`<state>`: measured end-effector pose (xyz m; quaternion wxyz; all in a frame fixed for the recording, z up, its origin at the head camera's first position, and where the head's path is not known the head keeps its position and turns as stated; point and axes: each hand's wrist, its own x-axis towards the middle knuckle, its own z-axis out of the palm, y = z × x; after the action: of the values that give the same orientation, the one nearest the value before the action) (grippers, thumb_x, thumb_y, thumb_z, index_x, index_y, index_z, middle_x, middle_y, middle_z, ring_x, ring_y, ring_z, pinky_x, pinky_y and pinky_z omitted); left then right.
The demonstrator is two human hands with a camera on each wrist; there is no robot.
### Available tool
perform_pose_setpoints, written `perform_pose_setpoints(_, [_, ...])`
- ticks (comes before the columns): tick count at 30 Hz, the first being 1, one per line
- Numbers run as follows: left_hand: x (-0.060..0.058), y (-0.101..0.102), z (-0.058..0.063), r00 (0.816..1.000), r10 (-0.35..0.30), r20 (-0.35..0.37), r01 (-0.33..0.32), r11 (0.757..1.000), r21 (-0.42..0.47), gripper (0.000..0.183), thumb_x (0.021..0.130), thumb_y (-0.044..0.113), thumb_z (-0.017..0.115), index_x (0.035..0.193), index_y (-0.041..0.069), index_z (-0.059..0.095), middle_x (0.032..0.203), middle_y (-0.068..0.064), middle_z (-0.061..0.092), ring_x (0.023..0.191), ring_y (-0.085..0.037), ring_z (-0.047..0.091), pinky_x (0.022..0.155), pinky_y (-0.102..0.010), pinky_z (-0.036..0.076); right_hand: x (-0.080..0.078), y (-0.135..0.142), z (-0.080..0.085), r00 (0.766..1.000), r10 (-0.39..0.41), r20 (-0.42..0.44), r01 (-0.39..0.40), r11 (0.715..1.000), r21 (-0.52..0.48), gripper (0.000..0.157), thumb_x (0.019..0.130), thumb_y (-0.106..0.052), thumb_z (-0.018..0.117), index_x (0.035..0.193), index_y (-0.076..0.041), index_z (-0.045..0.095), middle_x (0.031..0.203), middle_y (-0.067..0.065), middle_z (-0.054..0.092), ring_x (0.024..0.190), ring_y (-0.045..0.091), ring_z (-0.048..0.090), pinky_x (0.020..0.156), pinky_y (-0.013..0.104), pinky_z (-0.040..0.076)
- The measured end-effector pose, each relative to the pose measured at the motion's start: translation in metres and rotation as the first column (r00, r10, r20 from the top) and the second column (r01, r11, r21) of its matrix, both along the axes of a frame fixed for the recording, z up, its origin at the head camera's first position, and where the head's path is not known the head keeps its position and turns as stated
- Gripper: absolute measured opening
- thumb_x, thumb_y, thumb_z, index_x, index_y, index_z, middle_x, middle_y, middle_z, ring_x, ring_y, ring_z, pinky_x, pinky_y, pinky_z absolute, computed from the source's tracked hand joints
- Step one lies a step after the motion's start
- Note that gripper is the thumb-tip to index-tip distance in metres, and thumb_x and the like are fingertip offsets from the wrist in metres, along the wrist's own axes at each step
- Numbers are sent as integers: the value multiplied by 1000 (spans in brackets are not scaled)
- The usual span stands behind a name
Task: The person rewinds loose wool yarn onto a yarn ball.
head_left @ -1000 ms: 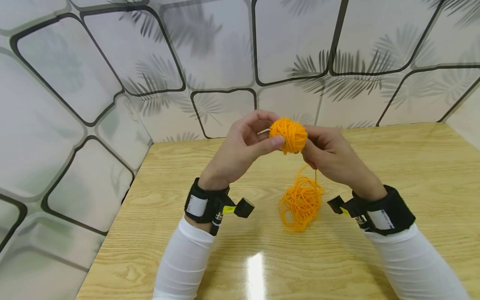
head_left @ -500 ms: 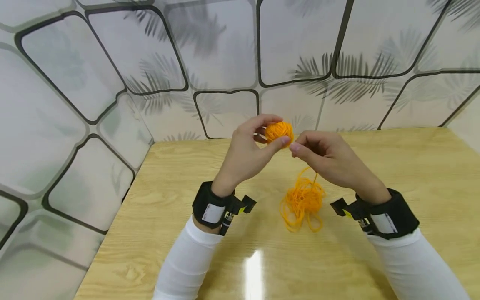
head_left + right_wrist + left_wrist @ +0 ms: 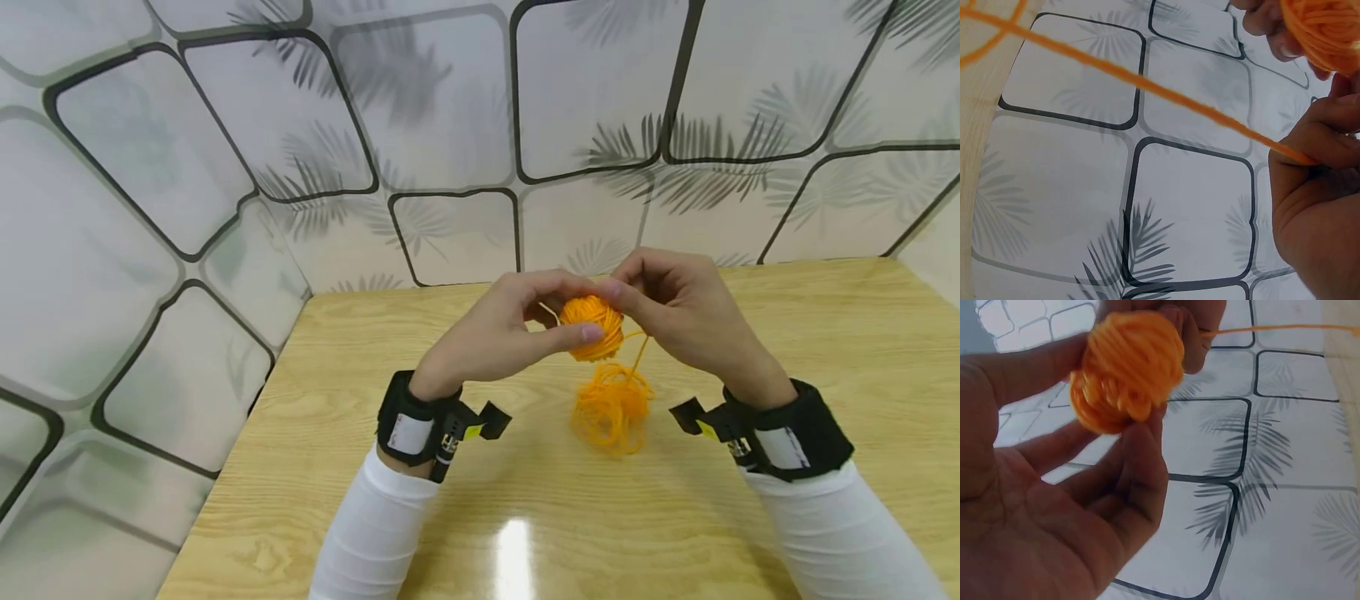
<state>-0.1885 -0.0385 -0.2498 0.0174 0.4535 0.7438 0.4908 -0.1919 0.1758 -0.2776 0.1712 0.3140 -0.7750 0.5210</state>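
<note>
Between the thumb and fingers of my left hand is a small ball of orange yarn, held above the table. Its wound strands show closely in the left wrist view, where the fingertips grip it from two sides. My right hand is just right of the ball, thumb and fingers curled on the yarn strand. That strand runs from the right hand down to a loose orange yarn pile on the table. Part of the strand is hidden inside the right fingers.
A light wood-grain table lies under both hands. Behind it and to the left stand walls covered with a stone-and-leaf pattern. Each wrist wears a black band with a small camera.
The ball first moved slightly left, then came lower and to the right with the left hand. My right hand shifted around it and is now at its upper right. The loose pile changed shape slightly.
</note>
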Motion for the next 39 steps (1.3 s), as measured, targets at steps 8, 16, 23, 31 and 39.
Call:
perform_pose_setpoints(8, [1,-1,-2,947,-156,281,66,950,306,27,87,7,60,113,0,56,105,-13,60,92,-27,59,79,-44,49,-7,-5,-5,992,127,15,-126,988,-89,14,92,-3,49,84,-6,59,60,5,44,45,13,36,39,29,30])
perform_pose_setpoints(16, [-15,7,-14,941,27,337,-214,820,531,31,86,12,62,113,0,53,110,-17,57,96,-28,57,88,-43,45,-8,-12,-8,993,93,71,-100,990,103,17,97,-18,46,91,-12,61,57,3,39,44,15,32,40,31,29])
perform_pose_setpoints(23, [-5,14,-2,909,414,48,-399,832,386,30,82,10,66,107,-3,56,103,-13,58,90,-24,56,79,-34,48,-6,-12,-3,997,49,57,-58,984,167,9,93,-20,54,87,-20,62,61,1,40,48,14,33,44,31,29])
perform_pose_setpoints(31, [-7,14,5,944,330,-8,-319,919,230,30,83,12,66,110,0,61,104,-9,62,85,-18,58,74,-32,49,-7,-4,12,996,-76,-42,79,995,69,10,91,-14,56,89,-17,65,65,1,49,46,12,33,43,29,29])
perform_pose_setpoints(39, [-14,6,-12,980,189,55,-196,965,172,33,83,26,67,112,10,62,100,2,63,85,-15,58,76,-31,49,2,-3,13,989,-100,-112,105,994,38,9,89,-7,57,87,-13,64,67,1,48,48,10,34,43,27,28])
